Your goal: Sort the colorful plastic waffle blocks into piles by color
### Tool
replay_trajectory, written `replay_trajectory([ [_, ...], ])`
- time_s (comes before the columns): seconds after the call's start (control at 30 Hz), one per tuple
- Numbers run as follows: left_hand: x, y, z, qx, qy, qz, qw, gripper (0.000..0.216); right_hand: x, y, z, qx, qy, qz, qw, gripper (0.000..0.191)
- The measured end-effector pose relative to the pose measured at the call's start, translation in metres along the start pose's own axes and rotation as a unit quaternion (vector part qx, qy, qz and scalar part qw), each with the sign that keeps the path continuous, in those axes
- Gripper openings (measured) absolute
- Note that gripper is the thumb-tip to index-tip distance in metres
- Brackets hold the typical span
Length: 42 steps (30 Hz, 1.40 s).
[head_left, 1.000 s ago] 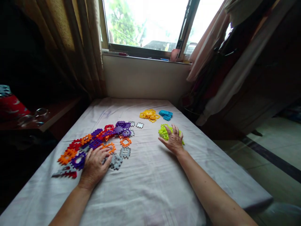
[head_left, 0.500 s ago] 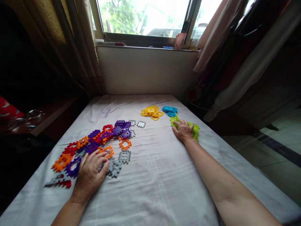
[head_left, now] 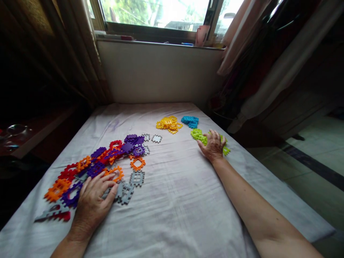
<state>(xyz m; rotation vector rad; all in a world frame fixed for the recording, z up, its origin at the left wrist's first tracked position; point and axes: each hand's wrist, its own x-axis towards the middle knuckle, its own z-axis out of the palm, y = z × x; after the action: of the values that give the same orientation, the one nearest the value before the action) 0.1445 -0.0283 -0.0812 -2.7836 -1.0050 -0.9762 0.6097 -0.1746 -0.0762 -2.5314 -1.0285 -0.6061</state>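
Observation:
My left hand (head_left: 91,200) lies flat with fingers spread on the near edge of a scattered heap of purple, orange, red and grey toothed plastic tiles (head_left: 107,163). My right hand (head_left: 213,145) rests palm down, fingers spread, on a small pile of lime-green tiles (head_left: 198,134) near the right edge of the white sheet (head_left: 172,200). Just beyond the green pile lie a yellow pile (head_left: 168,124) and a blue pile (head_left: 190,121). A single grey tile (head_left: 156,138) sits apart between the heap and the yellow pile.
The sheet covers a bed-like surface that ends at a wall under a window sill (head_left: 161,43) holding a pink cup (head_left: 201,35). Curtains (head_left: 77,57) hang left and right. The floor (head_left: 317,161) drops off on the right; a dark shelf (head_left: 29,132) stands on the left.
My right hand slid the green pile to the right and farther away, toward the blue pile. The left hand stayed on the mixed heap. The camera tilted down.

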Motion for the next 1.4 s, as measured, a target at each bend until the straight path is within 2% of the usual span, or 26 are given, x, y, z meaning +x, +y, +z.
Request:
replay_trajectory([
  [0.1,0.001,0.001,-0.001,-0.004,-0.001,0.004,1.000,0.026,-0.005,0.008,0.000,0.012,0.029,0.141,0.990,0.055],
  [0.2,0.002,0.002,-0.002,-0.006,-0.002,0.003,1.000,0.025,-0.001,0.016,0.005,0.048,0.008,0.244,0.969,0.060],
  [0.3,0.002,0.004,-0.004,-0.008,-0.003,-0.007,1.000,0.024,0.009,0.019,0.011,0.078,0.001,0.248,0.965,0.060],
  [0.43,0.002,0.010,-0.004,-0.011,-0.006,-0.023,1.000,0.023,0.010,0.010,0.015,0.080,0.029,0.250,0.965,0.057],
  [0.53,0.004,0.013,-0.005,-0.021,0.001,-0.033,0.999,0.024,-0.005,-0.009,0.014,0.079,0.060,0.174,0.980,0.054],
  [0.67,0.010,-0.001,-0.017,-0.019,0.051,-0.068,0.996,0.028,-0.036,-0.057,0.003,0.107,0.061,-0.012,0.992,0.051],
  [0.73,0.010,-0.019,-0.029,0.006,0.074,-0.126,0.989,0.032,-0.053,-0.087,-0.008,0.131,0.034,-0.100,0.986,0.046],
  [0.8,0.007,-0.041,-0.041,0.055,0.085,-0.215,0.971,0.040,-0.069,-0.118,-0.020,0.161,-0.010,-0.171,0.972,0.043],
  [0.87,0.001,-0.062,-0.047,0.090,0.069,-0.290,0.950,0.050,-0.085,-0.145,-0.030,0.190,-0.059,-0.223,0.954,0.043],
  [0.93,-0.003,-0.075,-0.045,0.090,0.023,-0.327,0.941,0.057,-0.101,-0.168,-0.038,0.214,-0.105,-0.264,0.934,0.047],
  [1.03,-0.001,-0.078,-0.031,0.075,-0.028,-0.344,0.936,0.060,-0.120,-0.194,-0.046,0.238,-0.155,-0.308,0.908,0.052],
  [1.17,0.015,-0.056,-0.006,0.084,-0.040,-0.343,0.935,0.060,-0.135,-0.210,-0.054,0.243,-0.191,-0.309,0.899,0.052],
  [1.27,0.027,-0.036,0.012,0.075,-0.015,-0.343,0.936,0.059,-0.140,-0.211,-0.058,0.246,-0.204,-0.301,0.899,0.054],
  [1.4,0.041,-0.020,0.028,0.008,0.056,-0.324,0.944,0.054,-0.143,-0.202,-0.061,0.270,-0.193,-0.280,0.901,0.053],
])
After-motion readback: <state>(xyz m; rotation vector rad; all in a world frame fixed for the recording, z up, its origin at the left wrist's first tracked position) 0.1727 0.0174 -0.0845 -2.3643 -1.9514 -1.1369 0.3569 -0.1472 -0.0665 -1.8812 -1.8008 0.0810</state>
